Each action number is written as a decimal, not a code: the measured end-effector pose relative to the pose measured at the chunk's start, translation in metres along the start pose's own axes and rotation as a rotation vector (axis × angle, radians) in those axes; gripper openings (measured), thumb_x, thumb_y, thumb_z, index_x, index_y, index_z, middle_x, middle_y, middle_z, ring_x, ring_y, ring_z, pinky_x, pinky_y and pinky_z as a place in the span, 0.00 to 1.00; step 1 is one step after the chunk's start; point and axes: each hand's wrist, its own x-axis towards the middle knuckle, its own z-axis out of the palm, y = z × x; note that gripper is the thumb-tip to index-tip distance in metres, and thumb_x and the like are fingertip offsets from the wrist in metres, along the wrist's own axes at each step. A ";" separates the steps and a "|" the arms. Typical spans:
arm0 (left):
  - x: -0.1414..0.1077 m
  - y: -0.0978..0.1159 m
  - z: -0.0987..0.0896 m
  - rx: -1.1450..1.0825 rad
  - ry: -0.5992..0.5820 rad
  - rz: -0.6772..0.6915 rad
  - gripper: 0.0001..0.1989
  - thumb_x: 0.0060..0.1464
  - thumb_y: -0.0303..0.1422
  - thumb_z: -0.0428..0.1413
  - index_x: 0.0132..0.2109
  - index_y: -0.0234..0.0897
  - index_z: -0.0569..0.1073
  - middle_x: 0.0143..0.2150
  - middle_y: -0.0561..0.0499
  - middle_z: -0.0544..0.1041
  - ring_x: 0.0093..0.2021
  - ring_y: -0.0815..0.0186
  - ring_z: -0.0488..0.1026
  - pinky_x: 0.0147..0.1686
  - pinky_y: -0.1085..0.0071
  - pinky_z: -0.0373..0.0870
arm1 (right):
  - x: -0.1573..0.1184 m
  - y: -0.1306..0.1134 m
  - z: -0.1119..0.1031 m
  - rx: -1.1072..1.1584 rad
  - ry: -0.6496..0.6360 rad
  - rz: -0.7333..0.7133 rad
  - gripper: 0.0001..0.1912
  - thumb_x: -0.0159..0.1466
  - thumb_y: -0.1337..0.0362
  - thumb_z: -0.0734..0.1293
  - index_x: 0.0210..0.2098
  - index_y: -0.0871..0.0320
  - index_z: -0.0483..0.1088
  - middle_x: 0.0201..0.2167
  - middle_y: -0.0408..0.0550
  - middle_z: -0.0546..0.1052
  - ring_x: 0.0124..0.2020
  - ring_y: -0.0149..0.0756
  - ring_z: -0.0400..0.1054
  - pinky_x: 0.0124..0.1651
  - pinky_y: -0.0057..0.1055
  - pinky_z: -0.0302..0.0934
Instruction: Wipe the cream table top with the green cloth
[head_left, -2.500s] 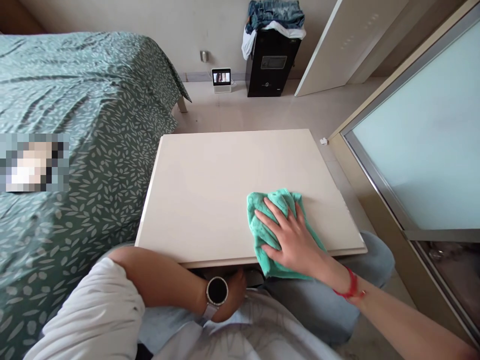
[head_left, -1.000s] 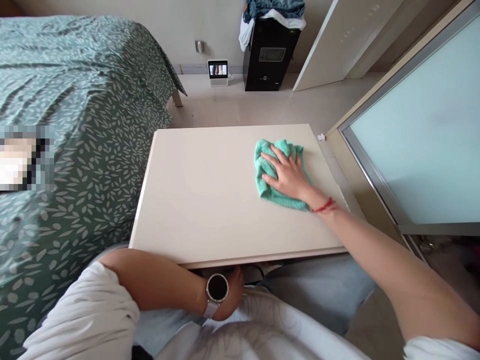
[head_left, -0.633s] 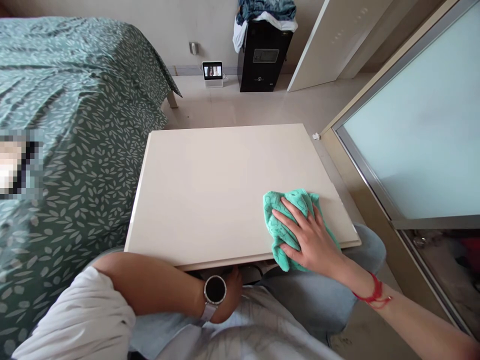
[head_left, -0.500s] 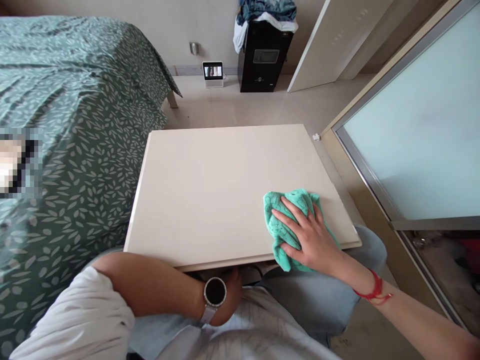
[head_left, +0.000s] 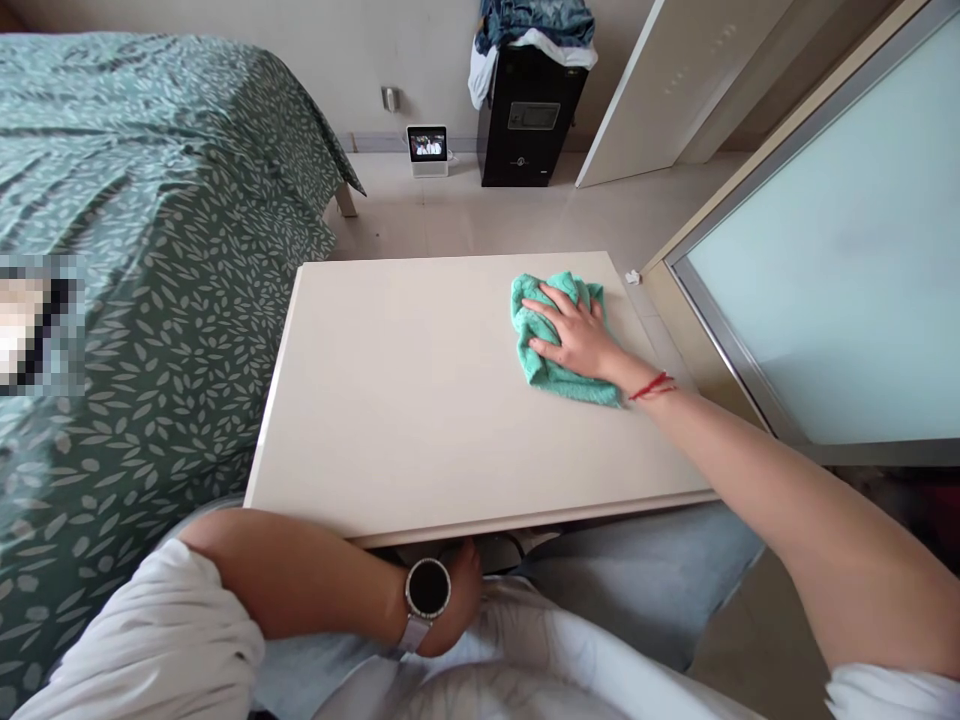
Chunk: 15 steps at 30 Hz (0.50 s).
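Observation:
A crumpled green cloth (head_left: 562,378) lies on the white tabletop (head_left: 405,390), towards its far right corner. My right hand (head_left: 581,335) presses down on the cloth with its fingers spread over it, and a red string circles that wrist. My left hand (head_left: 461,600) rests in my lap, just below the table's near edge. A round-faced watch (head_left: 427,588) sits on the left wrist. The fingers of this hand are mostly hidden, so what they do cannot be told.
A bed with a green leaf-patterned cover (head_left: 202,260) stands along the left. Beyond the table are a small screen (head_left: 428,150) on the floor and a black cabinet (head_left: 525,130) with clothes on top. A frosted sliding panel (head_left: 847,250) borders the right side.
My right hand has slid away from me across the tabletop, carrying the green cloth from the near right corner towards the far right. My left hand has stayed in place.

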 end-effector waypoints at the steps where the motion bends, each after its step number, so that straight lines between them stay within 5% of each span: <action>1: -0.001 -0.001 -0.002 0.013 -0.025 0.024 0.13 0.72 0.44 0.72 0.56 0.48 0.97 0.52 0.44 0.97 0.58 0.51 0.94 0.69 0.54 0.93 | 0.013 0.005 -0.001 0.015 0.012 -0.003 0.45 0.81 0.42 0.67 0.93 0.49 0.70 0.97 0.64 0.59 0.88 0.93 0.60 0.83 0.97 0.52; 8: -0.004 -0.003 -0.010 0.083 -0.081 0.067 0.14 0.74 0.43 0.70 0.59 0.52 0.97 0.56 0.45 0.96 0.62 0.51 0.93 0.73 0.50 0.90 | 0.078 0.015 -0.017 0.009 -0.033 0.107 0.49 0.81 0.41 0.64 0.95 0.52 0.64 0.99 0.63 0.52 0.93 0.92 0.52 0.87 0.94 0.46; 12: -0.002 0.001 -0.006 0.064 -0.067 0.054 0.10 0.73 0.39 0.70 0.53 0.52 0.97 0.47 0.47 0.96 0.56 0.51 0.94 0.69 0.49 0.93 | 0.097 0.015 -0.021 -0.028 -0.060 0.178 0.49 0.82 0.41 0.63 0.97 0.51 0.61 0.99 0.62 0.52 0.92 0.88 0.53 0.89 0.91 0.47; 15: -0.002 -0.002 -0.008 0.032 -0.063 0.043 0.09 0.72 0.40 0.72 0.52 0.47 0.97 0.50 0.46 0.96 0.58 0.54 0.94 0.71 0.55 0.91 | 0.101 0.020 -0.018 -0.009 -0.029 0.160 0.49 0.82 0.41 0.63 0.96 0.52 0.62 0.99 0.62 0.54 0.92 0.89 0.54 0.88 0.92 0.46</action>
